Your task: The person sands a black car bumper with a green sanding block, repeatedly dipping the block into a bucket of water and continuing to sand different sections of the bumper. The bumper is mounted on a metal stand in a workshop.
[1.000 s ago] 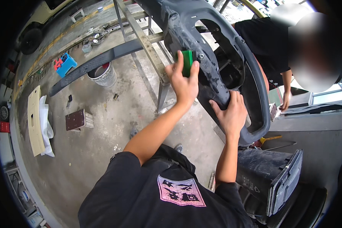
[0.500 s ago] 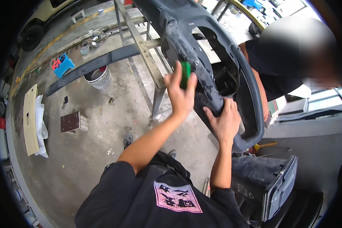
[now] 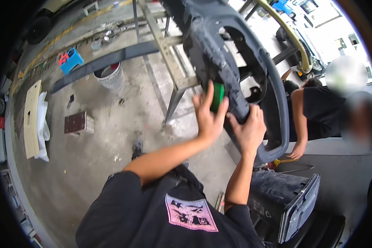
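Left fingers (image 3: pixel 209 97) grip green block (image 3: pixel 219 95) | right fingers (image 3: pixel 258 114) clasp patchy grey bumper (image 3: pixel 213 51) | concrete floor (image 3: pixel 91 173)

Holds a green block (image 3: pixel 218 96) against the dark bumper (image 3: pixel 231 78) with left grip (image 3: pixel 211 122), clasps it lower with right grip (image 3: pixel 251 127)

A vehicle body workshop: a large dark bumper (image 3: pixel 213 49) rests on a metal stand (image 3: pixel 165 47) over a stained concrete floor (image 3: pixel 99 173), where a smeared bucket (image 3: pixel 111 80) stands; toward the floor's far left corner, a vehicle's tyre (image 3: pixel 38 29) shows.
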A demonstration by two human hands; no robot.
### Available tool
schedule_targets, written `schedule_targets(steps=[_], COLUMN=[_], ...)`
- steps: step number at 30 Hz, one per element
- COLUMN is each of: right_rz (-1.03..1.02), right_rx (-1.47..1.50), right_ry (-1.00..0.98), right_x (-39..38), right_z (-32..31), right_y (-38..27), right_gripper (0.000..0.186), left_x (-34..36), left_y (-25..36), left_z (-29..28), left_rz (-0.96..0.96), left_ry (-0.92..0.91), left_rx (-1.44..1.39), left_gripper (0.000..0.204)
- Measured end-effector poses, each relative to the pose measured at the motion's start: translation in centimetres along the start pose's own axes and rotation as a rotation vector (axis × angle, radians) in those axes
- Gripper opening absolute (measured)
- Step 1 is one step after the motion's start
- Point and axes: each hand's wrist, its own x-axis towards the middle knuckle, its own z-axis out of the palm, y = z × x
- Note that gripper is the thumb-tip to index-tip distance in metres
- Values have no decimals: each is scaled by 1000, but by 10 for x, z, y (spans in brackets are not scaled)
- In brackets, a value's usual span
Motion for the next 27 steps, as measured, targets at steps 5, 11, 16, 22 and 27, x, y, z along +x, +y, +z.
schedule_targets(steps=[5, 11, 16, 22, 27], right_rz=[26, 22, 4, 10, 74], right_rx=[-30, -52, -42, -3, -136], right_ry=[-39, -7, -16, -5, 92], right_x=[2, 2, 1, -2, -1], right_z=[-1, -2, -3, 2, 5], right_y=[-4, -5, -2, 0, -13], right_gripper=[58, 57, 57, 56, 55], left_x=[5, 45, 33, -12, 21], left_y=[7, 6, 1, 5, 26], left_z=[2, 11, 11, -5, 5], left_rz=[-52, 18, -14, 14, -88], left_ry=[9, 113, 50, -16, 39], left_rx=[104, 48, 9, 35, 2], left_gripper=[70, 67, 68, 67, 66])
